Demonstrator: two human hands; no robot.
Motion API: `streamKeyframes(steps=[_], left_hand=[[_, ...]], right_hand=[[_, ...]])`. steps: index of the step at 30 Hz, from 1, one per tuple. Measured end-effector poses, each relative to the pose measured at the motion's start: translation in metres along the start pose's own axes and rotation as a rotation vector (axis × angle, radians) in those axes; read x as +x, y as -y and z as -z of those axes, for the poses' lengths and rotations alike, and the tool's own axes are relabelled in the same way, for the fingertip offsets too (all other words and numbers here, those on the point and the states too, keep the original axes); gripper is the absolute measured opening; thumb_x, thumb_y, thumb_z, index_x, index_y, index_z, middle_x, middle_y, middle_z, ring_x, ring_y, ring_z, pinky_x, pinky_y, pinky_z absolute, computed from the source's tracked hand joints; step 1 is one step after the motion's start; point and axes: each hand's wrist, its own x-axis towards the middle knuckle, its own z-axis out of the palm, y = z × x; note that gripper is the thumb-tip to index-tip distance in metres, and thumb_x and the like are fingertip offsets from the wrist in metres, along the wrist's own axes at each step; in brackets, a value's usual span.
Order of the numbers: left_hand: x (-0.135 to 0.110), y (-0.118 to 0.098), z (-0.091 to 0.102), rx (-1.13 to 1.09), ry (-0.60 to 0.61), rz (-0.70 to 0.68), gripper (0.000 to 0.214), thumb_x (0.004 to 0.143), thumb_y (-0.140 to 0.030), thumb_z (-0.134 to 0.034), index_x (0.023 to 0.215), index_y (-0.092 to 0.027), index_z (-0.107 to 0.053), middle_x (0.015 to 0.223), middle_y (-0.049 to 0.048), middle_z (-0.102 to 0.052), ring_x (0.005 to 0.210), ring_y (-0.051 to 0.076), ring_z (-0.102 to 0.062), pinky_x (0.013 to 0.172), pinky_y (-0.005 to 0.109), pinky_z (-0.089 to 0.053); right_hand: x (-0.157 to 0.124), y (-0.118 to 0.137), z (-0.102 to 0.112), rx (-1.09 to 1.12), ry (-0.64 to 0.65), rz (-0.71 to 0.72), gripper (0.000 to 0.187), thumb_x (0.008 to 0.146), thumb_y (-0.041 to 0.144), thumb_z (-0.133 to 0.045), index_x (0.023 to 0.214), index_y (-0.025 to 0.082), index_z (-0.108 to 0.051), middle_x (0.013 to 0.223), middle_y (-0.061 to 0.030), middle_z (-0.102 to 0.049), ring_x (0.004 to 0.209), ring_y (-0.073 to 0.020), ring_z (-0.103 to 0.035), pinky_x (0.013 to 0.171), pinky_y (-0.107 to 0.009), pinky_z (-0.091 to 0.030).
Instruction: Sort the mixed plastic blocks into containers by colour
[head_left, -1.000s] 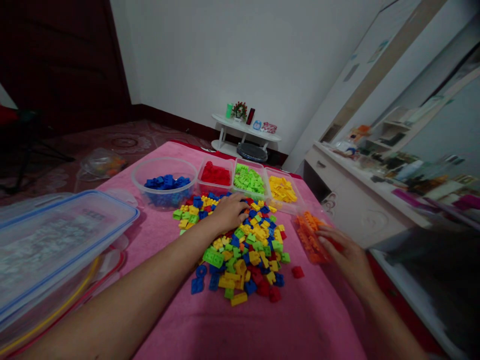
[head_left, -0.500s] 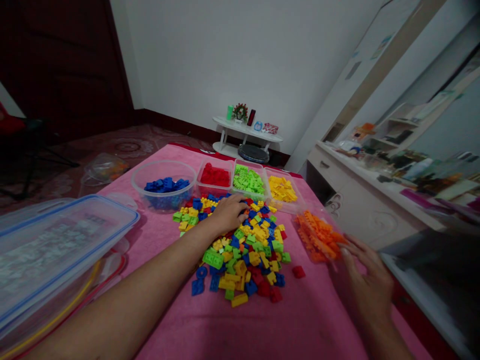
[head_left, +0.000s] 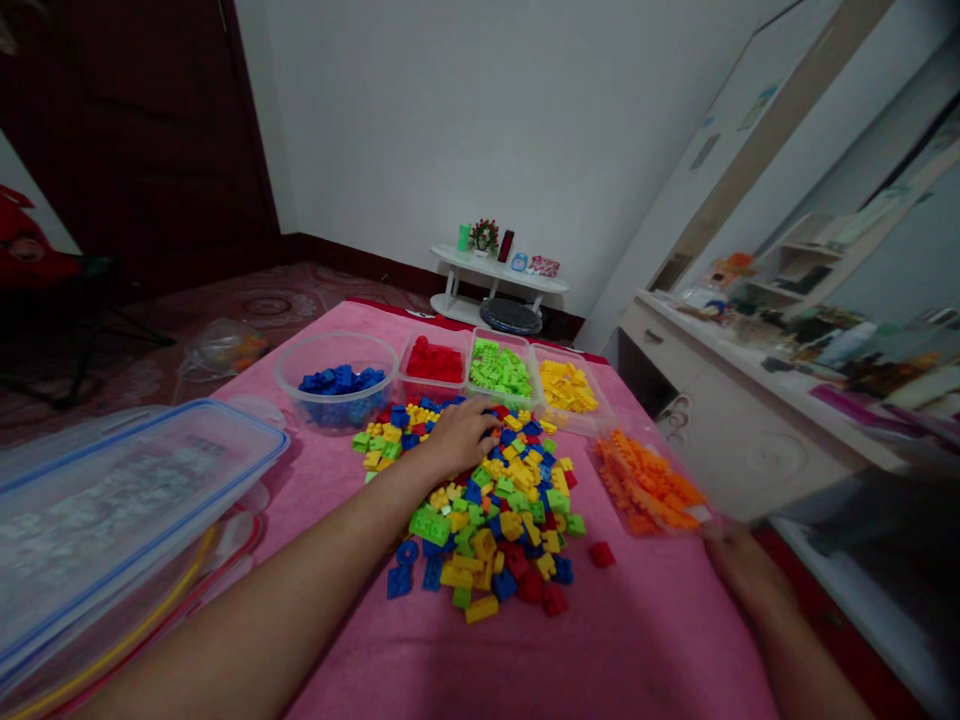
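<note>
1. The left arm runs from the lower left corner across the pink cloth (head_left: 600,640), forearm low and nearly straight.
2. The left hand (head_left: 461,435) lies palm down on the far end of the pile of mixed building bricks (head_left: 487,510), with its fingers curled down among blue and yellow pieces.
3. The curled fingers hide the pieces under them, so I cannot tell whether they grip a brick or only rest on the heap.
4. The pile sits in the middle of the cloth. A lone red brick (head_left: 600,553) lies just off its right edge.
5. The right hand (head_left: 739,560) is low at the right edge of the cloth, back up, with its fingertips at the near corner of the clear tub of orange bricks (head_left: 645,485).
6. That hand is blurred and dim. I cannot tell whether it touches the tub, or whether its fingers are spread or closed.
7. The two hands are well apart, with the pile between them.
8. Beyond the pile is a row of a round bowl of blue bricks (head_left: 337,385) and tubs of red bricks (head_left: 433,360), green bricks (head_left: 499,368) and yellow bricks (head_left: 566,388).
9. On the left, a large lidded clear box (head_left: 112,500) is cut off by the frame edge, and its contents are too hazy to make out.
</note>
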Motion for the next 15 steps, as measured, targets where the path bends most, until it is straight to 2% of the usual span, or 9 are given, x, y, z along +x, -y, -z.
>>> streamKeyframes(steps=[3, 9, 12, 15], left_hand=[[0.000, -0.001, 0.001, 0.014, -0.003, -0.005, 0.030, 0.084, -0.028, -0.052, 0.110, -0.022, -0.066, 0.137, 0.0067, -0.049, 0.125, 0.025, -0.045, 0.102, 0.041, -0.040], [-0.003, -0.003, 0.003, -0.020, -0.007, -0.009, 0.028, 0.085, -0.028, -0.052, 0.108, -0.021, -0.067, 0.137, 0.0067, -0.050, 0.125, 0.025, -0.046, 0.104, 0.040, -0.039], [-0.007, -0.004, 0.002, -0.055, -0.004, 0.005, 0.030, 0.086, -0.030, -0.050, 0.110, -0.022, -0.066, 0.139, 0.0062, -0.048, 0.126, 0.024, -0.045, 0.105, 0.040, -0.037], [-0.011, -0.005, 0.000, -0.068, 0.003, 0.011, 0.031, 0.086, -0.030, -0.051, 0.112, -0.023, -0.065, 0.139, 0.0055, -0.048, 0.125, 0.024, -0.046, 0.105, 0.040, -0.038]], right_hand=[[-0.003, -0.004, -0.006, -0.071, 0.117, -0.095, 0.078, 0.080, 0.066, -0.030, 0.131, 0.011, -0.053, 0.107, -0.0262, -0.066, 0.093, -0.0422, -0.065, 0.073, -0.057, -0.050], [-0.009, -0.007, 0.003, -0.023, 0.158, -0.109, 0.083, 0.078, 0.073, -0.030, 0.134, 0.015, -0.051, 0.114, -0.0228, -0.065, 0.103, -0.0396, -0.062, 0.079, -0.055, -0.050], [-0.012, -0.011, 0.005, -0.016, 0.154, -0.108, 0.081, 0.077, 0.073, -0.033, 0.131, 0.016, -0.054, 0.113, -0.0210, -0.066, 0.101, -0.0384, -0.064, 0.079, -0.052, -0.051], [-0.019, -0.015, 0.009, 0.017, 0.086, -0.044, 0.072, 0.074, 0.070, -0.041, 0.120, 0.020, -0.063, 0.100, -0.0183, -0.071, 0.089, -0.0379, -0.067, 0.073, -0.051, -0.052]])
